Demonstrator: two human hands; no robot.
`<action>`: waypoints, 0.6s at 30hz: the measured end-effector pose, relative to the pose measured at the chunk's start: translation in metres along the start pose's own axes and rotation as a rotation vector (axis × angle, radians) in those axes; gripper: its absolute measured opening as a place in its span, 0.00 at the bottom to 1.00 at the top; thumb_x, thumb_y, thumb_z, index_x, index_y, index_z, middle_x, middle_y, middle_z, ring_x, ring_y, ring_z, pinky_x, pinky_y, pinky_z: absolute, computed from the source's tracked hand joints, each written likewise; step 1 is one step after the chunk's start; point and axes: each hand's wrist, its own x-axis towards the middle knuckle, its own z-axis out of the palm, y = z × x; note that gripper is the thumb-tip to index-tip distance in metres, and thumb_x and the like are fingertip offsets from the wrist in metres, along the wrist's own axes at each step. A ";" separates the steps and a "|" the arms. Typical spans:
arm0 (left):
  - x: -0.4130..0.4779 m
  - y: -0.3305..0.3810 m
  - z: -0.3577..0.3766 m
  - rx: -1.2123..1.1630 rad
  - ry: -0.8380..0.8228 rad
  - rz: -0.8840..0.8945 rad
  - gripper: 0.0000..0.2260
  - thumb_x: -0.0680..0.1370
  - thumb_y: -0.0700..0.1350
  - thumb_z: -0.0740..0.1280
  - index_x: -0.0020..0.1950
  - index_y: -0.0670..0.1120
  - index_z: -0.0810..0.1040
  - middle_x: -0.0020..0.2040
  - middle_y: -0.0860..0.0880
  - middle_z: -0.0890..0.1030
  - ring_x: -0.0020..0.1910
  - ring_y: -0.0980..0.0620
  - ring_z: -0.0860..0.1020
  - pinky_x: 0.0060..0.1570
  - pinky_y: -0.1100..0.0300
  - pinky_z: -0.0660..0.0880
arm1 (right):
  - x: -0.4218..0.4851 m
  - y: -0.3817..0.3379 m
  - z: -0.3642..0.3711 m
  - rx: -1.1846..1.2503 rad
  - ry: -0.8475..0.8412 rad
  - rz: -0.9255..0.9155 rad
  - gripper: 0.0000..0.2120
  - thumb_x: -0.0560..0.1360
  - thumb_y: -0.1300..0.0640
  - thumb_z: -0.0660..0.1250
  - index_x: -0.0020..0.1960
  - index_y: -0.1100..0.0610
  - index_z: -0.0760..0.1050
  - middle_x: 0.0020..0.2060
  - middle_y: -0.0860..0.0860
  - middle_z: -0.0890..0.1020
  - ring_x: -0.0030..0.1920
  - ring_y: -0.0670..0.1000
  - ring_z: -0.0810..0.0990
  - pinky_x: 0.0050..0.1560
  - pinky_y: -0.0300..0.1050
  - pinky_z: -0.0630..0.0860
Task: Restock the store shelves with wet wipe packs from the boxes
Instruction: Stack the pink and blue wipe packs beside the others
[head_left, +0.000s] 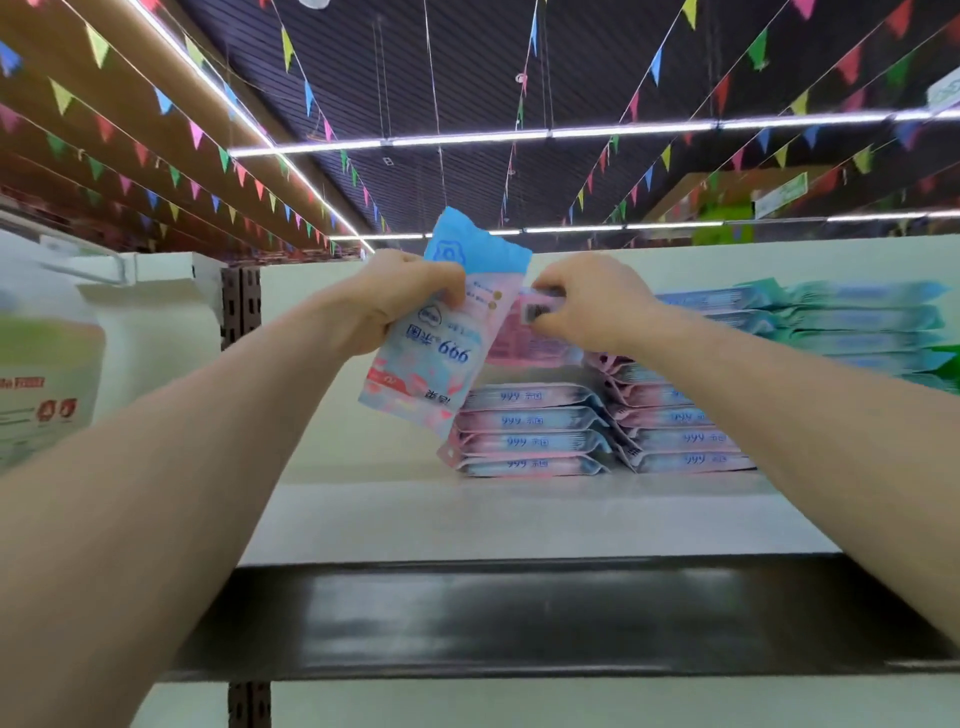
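My left hand is raised in front of the top shelf, its fingers curled round a soft blue-and-pink plastic wet wipe pack. The pack stands nearly upright, tilted a little, with its print upside down and its blue end uppermost. Just to its right, my right hand pinches a second, pinker wet wipe pack with a barcode patch between thumb and fingertips. That pack hangs above the goods already on the shelf, and its edge is tucked behind the first one.

Below both hands, on the white shelf board, lie two stacks of the same flat pink-and-blue packs. The nearer stack is four high, and the taller stack sits right beside it, partly hidden by my right forearm. Further right is a pile of teal-green packs. The shelf's dark front lip runs across below my arms. At far left there is a large white jug with a green label, blurred. Overhead, strings of coloured pennant flags and long light strips cross the dark ceiling.
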 end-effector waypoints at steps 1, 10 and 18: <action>0.004 0.001 -0.003 -0.046 0.043 -0.010 0.03 0.71 0.36 0.67 0.43 0.41 0.78 0.38 0.46 0.84 0.32 0.48 0.82 0.38 0.54 0.81 | 0.000 0.001 0.004 -0.062 -0.012 -0.018 0.11 0.75 0.52 0.67 0.56 0.53 0.79 0.49 0.51 0.80 0.50 0.55 0.77 0.48 0.46 0.74; 0.018 0.006 0.001 -0.219 0.221 -0.060 0.06 0.73 0.40 0.68 0.48 0.43 0.73 0.39 0.47 0.81 0.33 0.50 0.80 0.34 0.57 0.79 | -0.007 0.000 0.009 -0.322 -0.169 -0.130 0.08 0.76 0.61 0.63 0.48 0.54 0.80 0.46 0.52 0.82 0.45 0.55 0.78 0.39 0.43 0.69; 0.025 0.007 0.020 -0.337 0.146 -0.108 0.08 0.73 0.38 0.66 0.53 0.41 0.74 0.48 0.43 0.83 0.39 0.46 0.82 0.37 0.53 0.80 | -0.011 -0.004 0.012 -0.489 -0.456 -0.140 0.10 0.78 0.63 0.57 0.53 0.54 0.74 0.53 0.51 0.79 0.53 0.55 0.74 0.71 0.57 0.59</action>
